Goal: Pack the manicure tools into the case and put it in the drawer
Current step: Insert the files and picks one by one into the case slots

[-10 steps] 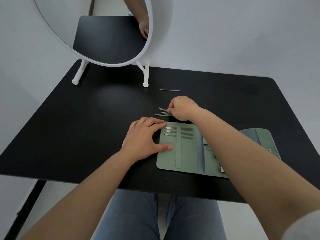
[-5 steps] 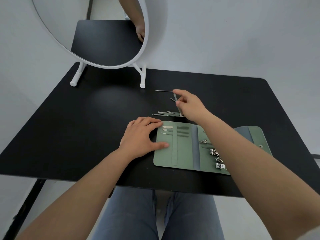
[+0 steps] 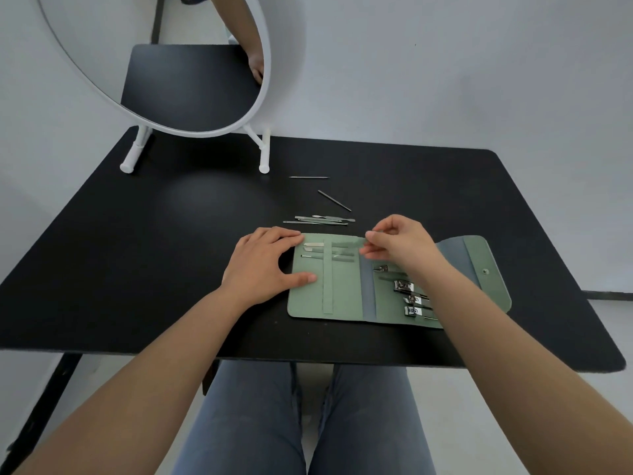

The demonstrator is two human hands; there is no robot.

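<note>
right hand (image 3: pixel 399 242): moved from loose tools (image 3: pixel 318 219) to case (image 3: pixel 342 296), pinching, probably a thin tool; left hand (image 3: pixel 265 264) flat, steadying.

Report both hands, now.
Left hand: open, flat on the case.
Right hand: fingers pinched over the case; what they hold cannot be told.

Open green case (image 3: pixel 342 293) flat on table; loose tools (image 3: pixel 320 219) beyond.
</note>
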